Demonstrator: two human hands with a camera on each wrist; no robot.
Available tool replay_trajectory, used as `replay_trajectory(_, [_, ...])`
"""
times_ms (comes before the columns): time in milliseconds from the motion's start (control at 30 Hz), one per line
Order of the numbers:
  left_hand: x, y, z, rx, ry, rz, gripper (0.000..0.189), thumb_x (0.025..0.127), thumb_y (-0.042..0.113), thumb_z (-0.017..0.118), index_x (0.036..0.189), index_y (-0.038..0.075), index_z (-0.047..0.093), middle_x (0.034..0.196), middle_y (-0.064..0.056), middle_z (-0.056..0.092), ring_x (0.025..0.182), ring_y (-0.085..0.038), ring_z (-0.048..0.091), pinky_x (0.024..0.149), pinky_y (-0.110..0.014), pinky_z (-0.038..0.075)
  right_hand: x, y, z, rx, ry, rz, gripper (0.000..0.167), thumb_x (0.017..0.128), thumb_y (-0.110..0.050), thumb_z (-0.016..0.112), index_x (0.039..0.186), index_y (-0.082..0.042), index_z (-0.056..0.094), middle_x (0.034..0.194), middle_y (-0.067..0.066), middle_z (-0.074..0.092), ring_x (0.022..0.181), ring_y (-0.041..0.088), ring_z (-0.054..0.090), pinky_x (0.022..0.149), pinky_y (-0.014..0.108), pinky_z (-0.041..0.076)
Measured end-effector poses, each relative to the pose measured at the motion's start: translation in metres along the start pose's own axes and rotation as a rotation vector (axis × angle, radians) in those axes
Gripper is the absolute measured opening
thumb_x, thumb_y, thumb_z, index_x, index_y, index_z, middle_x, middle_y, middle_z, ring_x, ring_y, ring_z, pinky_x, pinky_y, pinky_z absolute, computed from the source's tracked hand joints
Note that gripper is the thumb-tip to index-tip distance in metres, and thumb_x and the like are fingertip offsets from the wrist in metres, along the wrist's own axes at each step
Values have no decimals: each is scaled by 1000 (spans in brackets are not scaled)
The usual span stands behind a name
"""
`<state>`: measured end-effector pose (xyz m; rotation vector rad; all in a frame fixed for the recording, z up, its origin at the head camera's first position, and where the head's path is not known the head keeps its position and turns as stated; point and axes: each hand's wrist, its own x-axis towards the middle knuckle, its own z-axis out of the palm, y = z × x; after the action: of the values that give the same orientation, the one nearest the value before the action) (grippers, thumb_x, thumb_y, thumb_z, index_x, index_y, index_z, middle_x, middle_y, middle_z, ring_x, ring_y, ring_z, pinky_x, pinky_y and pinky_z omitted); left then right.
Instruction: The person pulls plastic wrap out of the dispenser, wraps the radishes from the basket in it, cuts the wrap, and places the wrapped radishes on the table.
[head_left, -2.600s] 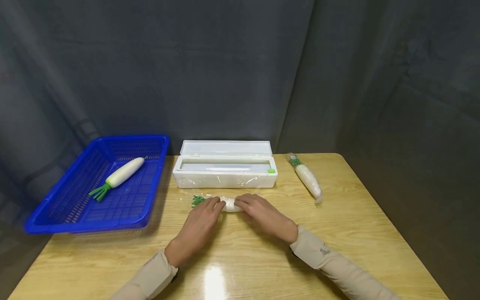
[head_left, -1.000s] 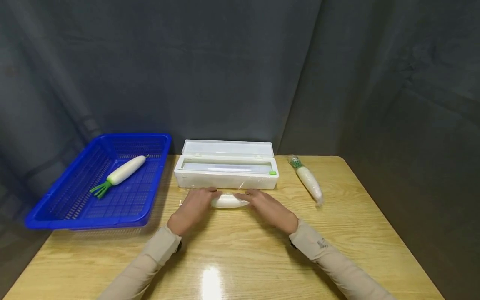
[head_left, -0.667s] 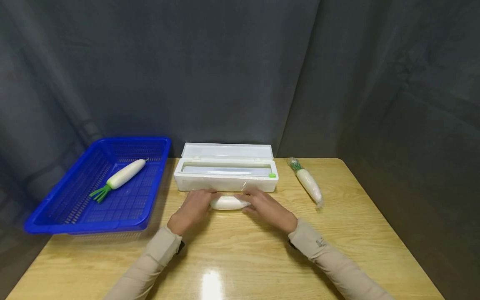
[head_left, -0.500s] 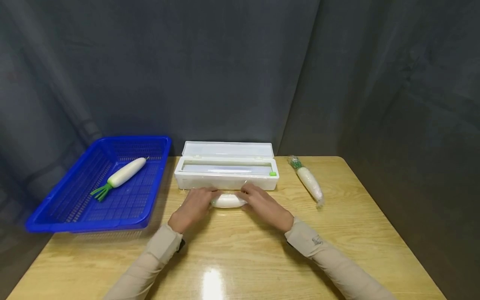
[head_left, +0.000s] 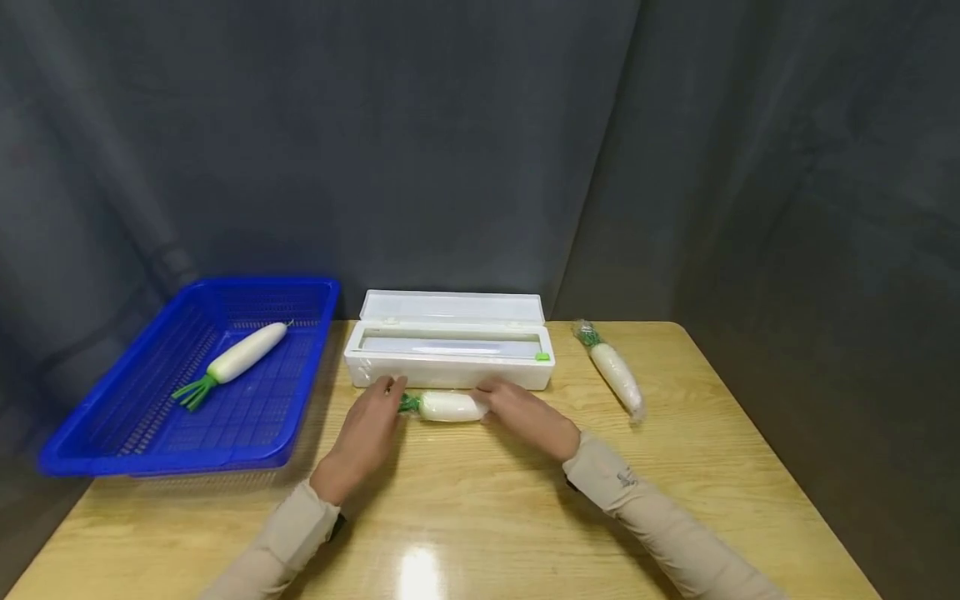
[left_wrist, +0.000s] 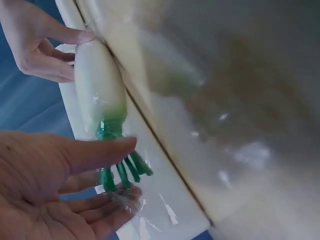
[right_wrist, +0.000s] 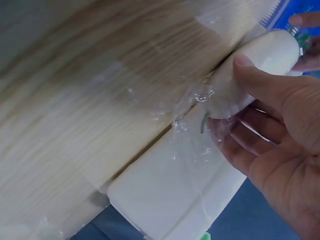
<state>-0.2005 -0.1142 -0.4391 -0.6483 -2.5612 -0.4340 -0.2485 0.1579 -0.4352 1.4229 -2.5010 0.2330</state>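
By a dial centred on the work: backed at twelve o'clock by a dark curtain (head_left: 465, 150), laid out on a wooden table (head_left: 487, 517). Flanked toward ten o'clock by a blue basket (head_left: 157, 467) bearing one bare radish (head_left: 247, 354), presumably parked aside to leave elbow room. Faced at twelve by a white box (head_left: 450, 372), with lid (head_left: 452, 307) tipped back, likely for easy access from above. Joined just short of three by a film-wrapped radish (head_left: 617, 373), well apart. At dead centre, just in front of the box, with a third radish (head_left: 447, 407) in clear film (right_wrist: 187, 117), steadied at both ends, apparently against rolling. Clamped at three, over the tail end, between thumb and curled fingers of the right hand (head_left: 525, 417); pinched at nine, about the greens (head_left: 410, 403), between thumb and fingers of the left hand (head_left: 367, 433).
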Motion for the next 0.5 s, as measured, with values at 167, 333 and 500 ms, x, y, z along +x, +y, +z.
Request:
replay_trajectory(167, [0,-5,0,-96,43,-58,49,77,-26,72,124,-13,62,108,-28,63,97,-43,67,80,-49,59,-1,0,1,85,25,26,27,91,0,76,118,1,70,115,14,69,106,25,66,93,34,56])
replay_trajectory(333, [2,-13,2,-258,51,-176,46,78,-18,80,121,-11,65,114,-28,63,99,-44,68,82,-52,59,-1,1,4,146,25,12,24,94,-2,74,117,1,69,116,15,68,108,25,66,93,34,55])
replay_trajectory(500, [0,-12,1,-257,13,-193,36,80,-14,81,114,-9,70,108,-22,66,94,-39,70,78,-48,61,-5,3,4,138,73,-33,30,93,-1,76,121,6,68,117,18,68,109,29,67,95,36,56])
